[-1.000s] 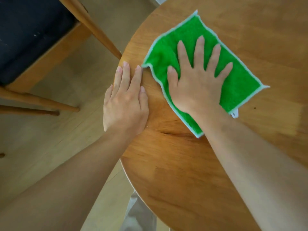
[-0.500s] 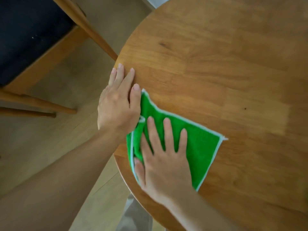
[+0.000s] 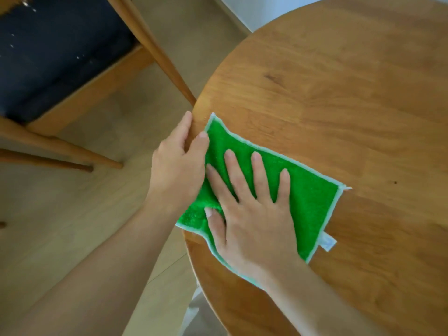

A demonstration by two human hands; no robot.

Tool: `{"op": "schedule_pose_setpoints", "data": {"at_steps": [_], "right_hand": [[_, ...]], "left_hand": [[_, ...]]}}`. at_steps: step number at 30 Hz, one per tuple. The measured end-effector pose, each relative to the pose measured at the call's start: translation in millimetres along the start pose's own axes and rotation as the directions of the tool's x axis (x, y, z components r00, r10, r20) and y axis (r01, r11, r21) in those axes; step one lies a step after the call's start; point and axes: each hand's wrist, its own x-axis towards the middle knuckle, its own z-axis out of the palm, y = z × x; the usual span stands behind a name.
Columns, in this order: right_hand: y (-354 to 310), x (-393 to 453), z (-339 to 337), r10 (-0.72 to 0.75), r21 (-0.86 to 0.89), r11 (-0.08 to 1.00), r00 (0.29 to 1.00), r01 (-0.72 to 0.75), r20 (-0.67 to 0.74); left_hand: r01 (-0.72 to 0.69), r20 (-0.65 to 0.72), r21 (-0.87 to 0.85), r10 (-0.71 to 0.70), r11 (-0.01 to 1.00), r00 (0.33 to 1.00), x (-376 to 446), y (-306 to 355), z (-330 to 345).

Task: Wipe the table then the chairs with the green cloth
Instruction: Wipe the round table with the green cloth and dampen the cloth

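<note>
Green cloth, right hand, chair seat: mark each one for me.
green cloth point(image 3: 312, 202): head view, bare green pile right of the fingers.
right hand point(image 3: 254, 214): head view, back of the hand.
chair seat point(image 3: 48, 59): head view, dark cushion.

— Where's open room?
— Far and right across the table point(image 3: 339, 93), bare wood.
— What blocks the left?
— The left hand point(image 3: 177, 163) at the rim; beyond it, the chair point(image 3: 80, 93), its leg touching the table's edge.

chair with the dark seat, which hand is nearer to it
Left. The left hand rests at the table edge on the chair side; the right hand lies flat on the green cloth, farther in.
</note>
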Motion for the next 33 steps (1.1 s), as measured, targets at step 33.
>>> {"op": "schedule_pose_setpoints", "data": {"at_steps": [33], "right_hand": [[-33, -40, 14, 0.049, 0.123, 0.991, 0.998, -0.054, 0.044]], "left_hand": [[-0.43, 0.339, 0.392, 0.307, 0.813, 0.889, -100, -21, -20]]}}
